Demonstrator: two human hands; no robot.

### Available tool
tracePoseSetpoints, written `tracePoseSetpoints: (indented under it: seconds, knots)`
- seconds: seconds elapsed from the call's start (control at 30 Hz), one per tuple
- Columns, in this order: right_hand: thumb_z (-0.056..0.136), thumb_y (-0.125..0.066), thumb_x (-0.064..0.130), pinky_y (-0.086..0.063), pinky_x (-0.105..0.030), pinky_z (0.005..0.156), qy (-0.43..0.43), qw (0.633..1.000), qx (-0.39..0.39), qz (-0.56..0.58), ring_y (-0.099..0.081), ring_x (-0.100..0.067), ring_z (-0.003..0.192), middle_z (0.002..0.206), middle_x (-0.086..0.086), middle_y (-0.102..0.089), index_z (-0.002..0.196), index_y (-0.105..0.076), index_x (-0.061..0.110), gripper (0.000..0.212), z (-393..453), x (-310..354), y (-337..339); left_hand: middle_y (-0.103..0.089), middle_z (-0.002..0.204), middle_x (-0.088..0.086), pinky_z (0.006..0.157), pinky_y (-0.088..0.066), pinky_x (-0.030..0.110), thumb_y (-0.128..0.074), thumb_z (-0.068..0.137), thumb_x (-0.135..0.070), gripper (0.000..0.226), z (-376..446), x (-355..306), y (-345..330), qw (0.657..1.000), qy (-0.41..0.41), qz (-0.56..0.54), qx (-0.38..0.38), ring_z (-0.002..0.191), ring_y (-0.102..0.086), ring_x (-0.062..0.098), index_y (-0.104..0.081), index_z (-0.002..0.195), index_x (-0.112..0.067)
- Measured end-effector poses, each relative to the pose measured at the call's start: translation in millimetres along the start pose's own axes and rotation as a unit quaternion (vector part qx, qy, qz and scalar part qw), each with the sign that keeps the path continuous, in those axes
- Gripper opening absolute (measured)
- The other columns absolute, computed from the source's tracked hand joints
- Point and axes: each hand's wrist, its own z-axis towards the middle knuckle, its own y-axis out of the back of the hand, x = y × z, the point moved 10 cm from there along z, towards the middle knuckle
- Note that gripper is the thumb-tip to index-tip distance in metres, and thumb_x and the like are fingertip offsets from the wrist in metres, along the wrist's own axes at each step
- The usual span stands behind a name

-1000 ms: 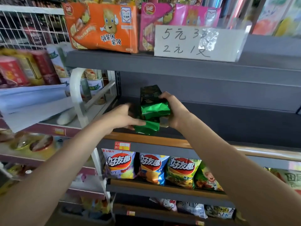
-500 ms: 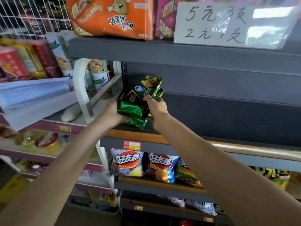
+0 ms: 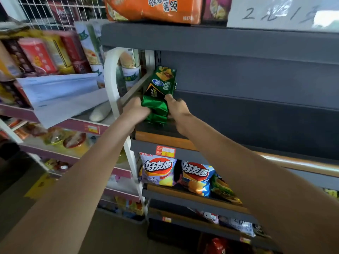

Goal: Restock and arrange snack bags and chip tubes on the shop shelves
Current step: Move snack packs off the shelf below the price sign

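A bunch of green snack bags (image 3: pixel 159 92) stands upright at the far left end of the dark grey shelf (image 3: pixel 247 129), against its left upright. My left hand (image 3: pixel 134 110) grips the bags' lower left side. My right hand (image 3: pixel 177 108) pinches their lower right edge, thumb on the front. How many bags are in the bunch is unclear. The shelf to the right of the bags is bare.
Above, an orange snack box (image 3: pixel 154 9) and a handwritten price sign (image 3: pixel 282 13) sit on the upper shelf. Below hang chip bags (image 3: pixel 157 169) in purple, blue and green. To the left stands a white rack (image 3: pixel 111 83) holding chip tubes (image 3: pixel 39 55) and jelly cups (image 3: pixel 73 143).
Both hands have carried the green bags left and stood them upright at the shelf's left end. The camera has moved closer and lower.
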Motion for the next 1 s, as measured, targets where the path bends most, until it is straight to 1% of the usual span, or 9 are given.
tracePoseSetpoints:
  seconds: [0.17, 0.27, 0.4, 0.47, 0.53, 0.63, 0.77, 0.9, 1.0]
  knots:
    - [0.087, -0.046, 0.044, -0.046, -0.044, 0.098, 0.012, 1.0, -0.003, 0.005, -0.056, -0.031, 0.113, 0.123, -0.013, -0.057, 0.126, -0.048, 0.009, 0.053, -6.1, -0.3, -6.2, -0.06, 0.101, 0.011, 0.073, -0.043, 0.027, -0.052, 0.087, -0.002, 0.022, -4.1, -6.5, 1.9, 0.998, -0.003, -0.062, 0.002, 0.09, -0.055, 0.021, -0.058, 0.107, -0.011]
    - [0.086, -0.048, 0.045, -0.044, -0.044, 0.1, 0.033, 0.999, 0.013, -0.038, -0.053, -0.031, 0.113, 0.126, -0.014, -0.053, 0.129, -0.046, 0.008, 0.057, -14.4, 11.1, -11.6, -0.063, 0.107, 0.018, 0.08, -0.053, 0.035, -0.049, 0.085, 0.011, 0.033, -11.5, 0.1, -1.3, 0.976, 0.001, -0.214, 0.026, 0.087, -0.061, 0.026, -0.056, 0.109, -0.009]
    - [0.092, -0.043, 0.041, -0.041, -0.038, 0.098, 0.046, 0.995, 0.024, -0.088, -0.048, -0.031, 0.117, 0.13, -0.015, -0.05, 0.134, -0.04, 0.008, 0.054, -18.0, 13.5, -13.1, -0.063, 0.111, 0.017, 0.088, -0.052, 0.042, -0.052, 0.082, 0.014, 0.042, -10.2, 9.2, -2.5, 0.966, 0.003, -0.257, 0.02, 0.095, -0.063, 0.029, -0.055, 0.12, -0.005]
    - [0.094, -0.041, 0.043, -0.04, -0.035, 0.099, 0.057, 0.994, 0.032, -0.093, -0.048, -0.031, 0.119, 0.131, -0.014, -0.051, 0.135, -0.041, 0.008, 0.054, -24.1, 12.4, -8.4, -0.062, 0.115, 0.013, 0.096, -0.048, 0.043, -0.056, 0.082, 0.005, 0.041, -17.0, 17.0, 3.2, 0.968, 0.008, -0.247, -0.044, 0.106, -0.06, 0.028, -0.055, 0.12, -0.01]
    - [0.097, -0.039, 0.041, -0.038, -0.03, 0.092, 0.075, 0.99, 0.03, -0.117, -0.049, -0.03, 0.117, 0.127, -0.015, -0.053, 0.131, -0.045, 0.005, 0.05, -37.7, 10.0, 8.8, -0.056, 0.118, 0.01, 0.094, -0.045, 0.025, -0.054, 0.085, 0.001, 0.036, -49.2, 23.9, 18.3, 0.958, -0.007, -0.213, -0.194, 0.109, -0.054, 0.022, -0.051, 0.12, -0.007]
    - [0.097, -0.044, 0.029, -0.038, -0.026, 0.074, 0.172, 0.975, -0.032, -0.139, -0.056, -0.029, 0.099, 0.099, -0.011, -0.059, 0.108, -0.055, 0.004, 0.03, -70.2, 13.3, 68.4, -0.044, 0.109, 0.01, 0.082, -0.035, 0.008, -0.046, 0.079, 0.007, 0.032, -137.4, -18.2, 9.3, 0.902, -0.214, -0.139, -0.349, 0.099, -0.045, 0.017, -0.048, 0.111, 0.005]
    - [0.088, -0.049, 0.016, -0.051, -0.045, 0.082, 0.252, 0.951, -0.112, -0.141, -0.064, -0.032, 0.087, 0.081, -0.004, -0.06, 0.091, -0.061, 0.005, 0.016, -110.3, -11.4, 164.4, -0.041, 0.101, 0.004, 0.081, -0.034, 0.017, -0.043, 0.074, 0.003, 0.031, -193.6, -71.2, -98.2, 0.908, -0.364, -0.105, -0.178, 0.093, -0.045, 0.018, -0.051, 0.104, 0.004]
    - [0.08, -0.039, 0.019, -0.052, -0.045, 0.07, 0.26, 0.935, -0.202, -0.135, -0.063, -0.024, 0.067, 0.068, 0.003, -0.062, 0.074, -0.055, 0.024, 0.017, -153.0, -67.8, 274.7, -0.047, 0.097, 0.002, 0.076, -0.034, 0.01, -0.042, 0.078, -0.001, 0.025, -241.7, -91.4, -229.0, 0.926, -0.371, -0.07, 0.008, 0.085, -0.044, 0.007, -0.053, 0.1, -0.001]
    - [0.081, -0.041, 0.016, -0.051, -0.036, 0.064, 0.211, 0.936, -0.226, -0.169, -0.062, -0.026, 0.064, 0.069, -0.004, -0.066, 0.079, -0.06, 0.014, 0.019, -178.7, -128.5, 346.4, -0.049, 0.096, 0.004, 0.064, -0.038, 0.018, -0.046, 0.085, 0.0, 0.02, -281.6, -81.5, -332.2, 0.927, -0.343, -0.025, 0.15, 0.073, -0.047, 0.008, -0.05, 0.104, -0.004]
